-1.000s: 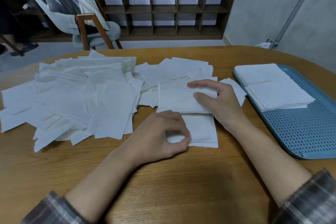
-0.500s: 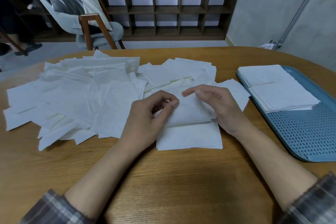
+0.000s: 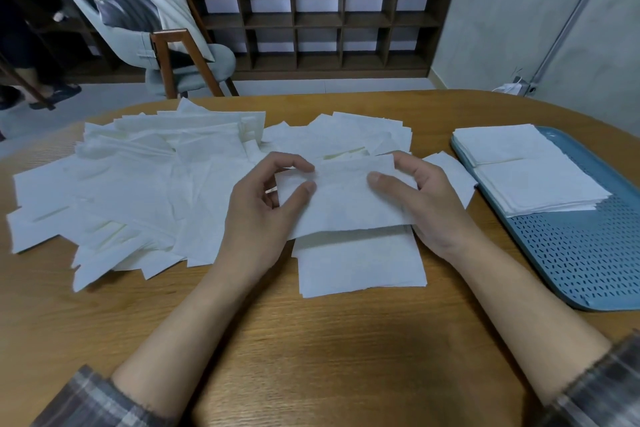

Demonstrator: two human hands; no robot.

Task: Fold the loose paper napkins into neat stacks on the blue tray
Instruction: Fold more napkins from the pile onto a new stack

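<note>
Left hand (image 3: 263, 208): in the middle of the frame. Its thumb and fingers pinch the left end of the held napkin.
Right hand (image 3: 426, 208): just right of the middle. Its thumb lies on top of the napkin's right end, its fingers are behind, and it pinches the paper too.
Held napkin (image 3: 343, 201): white and thin, pulled out between the two hands and lifted a little off the table.
Flat napkin (image 3: 360, 263): lies on the table just below the hands. It is not clear if it is part of the held one.
Loose napkins (image 3: 138, 184): a big messy pile on the left and in the middle of the frame, beside and behind the hands.
Blue tray (image 3: 571, 253): on the table at the right side of the frame, near the right hand but not touching it. Its floor has small holes.
Folded stacks (image 3: 519, 166): two neat white stacks on the upper part of the tray, right next to each other.
Table (image 3: 311, 357): brown wood with a round edge.
Sleeves (image 3: 86, 399): checked cloth in the bottom corners.
Chair (image 3: 187, 55): upper left, behind the table.
Shelf (image 3: 311, 17): dark wood, across the top.
</note>
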